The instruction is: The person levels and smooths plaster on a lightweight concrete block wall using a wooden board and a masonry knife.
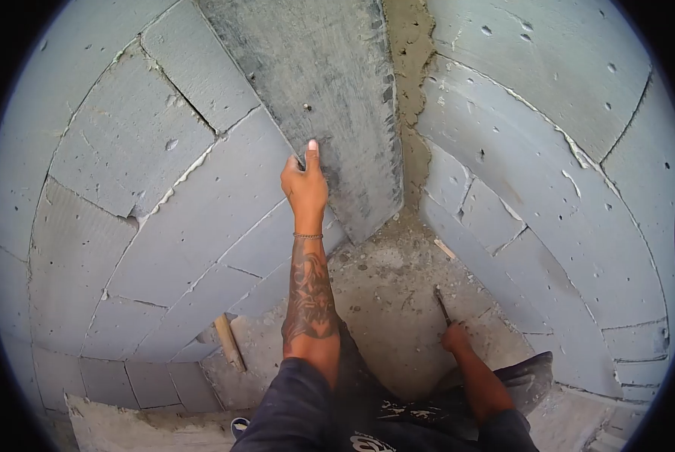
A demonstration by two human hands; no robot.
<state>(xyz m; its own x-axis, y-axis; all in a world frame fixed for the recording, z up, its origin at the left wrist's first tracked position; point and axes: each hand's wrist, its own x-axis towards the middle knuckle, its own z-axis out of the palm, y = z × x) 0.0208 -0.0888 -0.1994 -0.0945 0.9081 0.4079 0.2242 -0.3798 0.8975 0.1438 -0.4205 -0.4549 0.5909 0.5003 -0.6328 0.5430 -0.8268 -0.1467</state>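
Note:
A long grey board [315, 83] stands upright in the wall corner, its lower end near the floor. My left hand [305, 184] is closed on the board's left edge, with the thumb lying on the front face and the fingers behind. Down at the right, my right hand [453, 337] is wrapped round a thin dark hand tool [442, 305] that points up and away from me. Its exact kind cannot be made out. Wet grey mortar [412, 75] runs down the corner along the board's right side.
Pale block walls [194, 226] with mortar joints rise on both sides. The rough concrete floor [382, 301] bears a short wooden piece [444, 248] by the right wall. A wooden stick [230, 343] leans at the lower left, near a pale slab [149, 431].

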